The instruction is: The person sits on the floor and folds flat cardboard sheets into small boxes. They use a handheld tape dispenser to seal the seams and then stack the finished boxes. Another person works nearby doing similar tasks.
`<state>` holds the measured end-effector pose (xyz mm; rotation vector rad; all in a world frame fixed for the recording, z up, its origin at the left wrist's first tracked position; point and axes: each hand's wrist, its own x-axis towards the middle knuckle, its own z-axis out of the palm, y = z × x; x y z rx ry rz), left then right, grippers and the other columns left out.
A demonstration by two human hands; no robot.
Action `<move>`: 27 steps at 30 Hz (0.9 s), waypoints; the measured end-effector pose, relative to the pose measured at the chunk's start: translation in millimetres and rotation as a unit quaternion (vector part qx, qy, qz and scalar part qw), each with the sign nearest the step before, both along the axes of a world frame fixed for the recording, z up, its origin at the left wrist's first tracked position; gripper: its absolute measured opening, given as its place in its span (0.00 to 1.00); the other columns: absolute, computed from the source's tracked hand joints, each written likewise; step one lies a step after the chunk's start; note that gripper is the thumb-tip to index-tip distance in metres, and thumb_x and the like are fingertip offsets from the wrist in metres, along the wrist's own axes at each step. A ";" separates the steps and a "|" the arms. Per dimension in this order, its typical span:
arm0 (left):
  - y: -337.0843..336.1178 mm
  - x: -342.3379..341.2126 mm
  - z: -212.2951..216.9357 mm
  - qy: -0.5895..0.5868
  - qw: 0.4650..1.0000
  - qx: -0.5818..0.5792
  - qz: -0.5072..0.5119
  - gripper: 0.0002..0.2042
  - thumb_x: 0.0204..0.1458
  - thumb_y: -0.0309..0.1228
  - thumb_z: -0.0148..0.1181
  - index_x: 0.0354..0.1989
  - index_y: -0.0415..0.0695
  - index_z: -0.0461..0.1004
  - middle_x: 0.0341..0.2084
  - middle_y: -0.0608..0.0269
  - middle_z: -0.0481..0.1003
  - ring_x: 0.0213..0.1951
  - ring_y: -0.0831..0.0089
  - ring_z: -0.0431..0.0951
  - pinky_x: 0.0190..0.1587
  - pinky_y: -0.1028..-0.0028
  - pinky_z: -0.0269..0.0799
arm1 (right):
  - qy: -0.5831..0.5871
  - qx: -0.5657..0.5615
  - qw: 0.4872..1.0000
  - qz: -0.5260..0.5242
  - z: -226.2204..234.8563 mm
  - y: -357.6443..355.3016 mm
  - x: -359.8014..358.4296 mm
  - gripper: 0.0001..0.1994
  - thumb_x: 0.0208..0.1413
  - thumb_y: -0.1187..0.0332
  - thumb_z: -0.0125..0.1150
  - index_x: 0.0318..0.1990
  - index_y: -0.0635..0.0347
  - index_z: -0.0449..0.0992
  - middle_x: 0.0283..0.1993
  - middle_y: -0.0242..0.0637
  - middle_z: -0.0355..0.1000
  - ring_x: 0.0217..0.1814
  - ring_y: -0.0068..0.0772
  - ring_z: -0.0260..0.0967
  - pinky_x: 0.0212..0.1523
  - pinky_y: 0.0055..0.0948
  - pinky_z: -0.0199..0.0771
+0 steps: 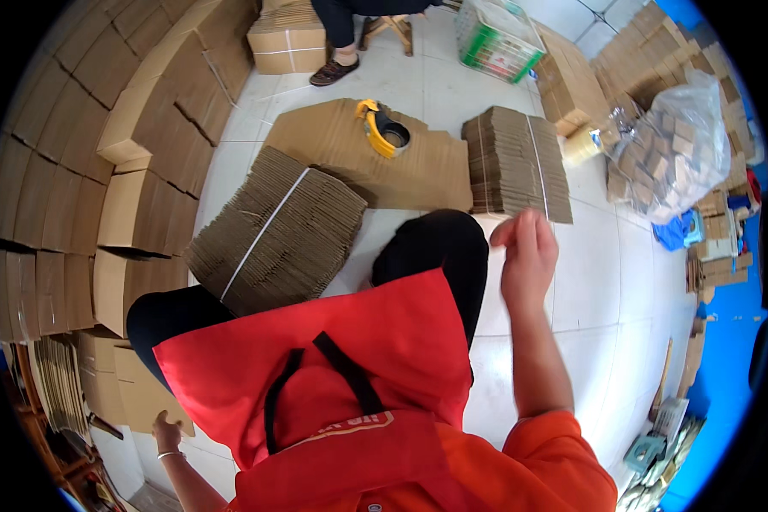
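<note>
My right hand (529, 258) is raised over the tiled floor, just in front of a strapped bundle of flat cardboard (508, 166). Its fingers are curled together; whatever they may hold is hidden. Low on the left, my left hand (169, 433) has its fingers apart beside the edge of a cardboard piece (151, 392). A second bundle of folded cardboard (273, 226), bound with a white strap, lies between my knees. Beyond it, a yellow tape dispenser (382, 132) rests on a flat cardboard sheet (316, 136).
Stacked cartons (158, 128) line the left side. On the right stands a clear plastic bag (670, 154) of small cardboard pieces. A green and white crate (499, 43) is at the back, near a seated person's leg (340, 26). A red apron (316, 341) covers my lap.
</note>
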<state>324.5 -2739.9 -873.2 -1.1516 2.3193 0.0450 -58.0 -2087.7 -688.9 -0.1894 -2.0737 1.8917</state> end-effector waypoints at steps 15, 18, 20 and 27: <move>227.3 -567.2 162.1 0.349 0.798 0.062 -0.488 0.22 0.52 0.34 0.63 0.54 0.39 0.71 0.52 0.46 0.71 0.56 0.50 0.69 0.58 0.61 0.65 | -0.089 0.585 0.796 0.129 -246.5 -63.5 -272.9 0.11 0.55 0.66 0.51 0.42 0.62 0.72 0.43 0.46 0.75 0.51 0.49 0.70 0.52 0.41 0.68; 253.1 -638.8 99.9 0.257 0.841 0.139 -0.455 0.24 0.54 0.43 0.60 0.54 0.39 0.72 0.52 0.46 0.71 0.56 0.52 0.69 0.58 0.62 0.66 | -0.078 0.587 0.791 0.152 -266.6 -74.0 -279.1 0.09 0.53 0.65 0.58 0.37 0.60 0.69 0.37 0.46 0.74 0.45 0.48 0.72 0.49 0.42 0.68; 263.4 -677.9 59.4 0.209 0.872 0.169 -0.408 0.25 0.56 0.45 0.57 0.54 0.38 0.72 0.53 0.46 0.71 0.56 0.53 0.71 0.58 0.63 0.67 | 0.001 0.507 0.855 0.108 -252.8 -67.7 -256.4 0.10 0.51 0.67 0.60 0.35 0.60 0.67 0.34 0.46 0.72 0.41 0.51 0.69 0.50 0.44 0.67; 197.2 -778.8 -92.5 0.092 0.925 0.264 -0.259 0.32 0.58 0.52 0.53 0.56 0.31 0.68 0.57 0.38 0.67 0.57 0.53 0.71 0.58 0.65 0.66 | -0.194 0.396 0.895 -0.073 -288.2 36.1 6.7 0.13 0.58 0.75 0.53 0.49 0.67 0.65 0.40 0.55 0.66 0.43 0.61 0.63 0.45 0.47 0.64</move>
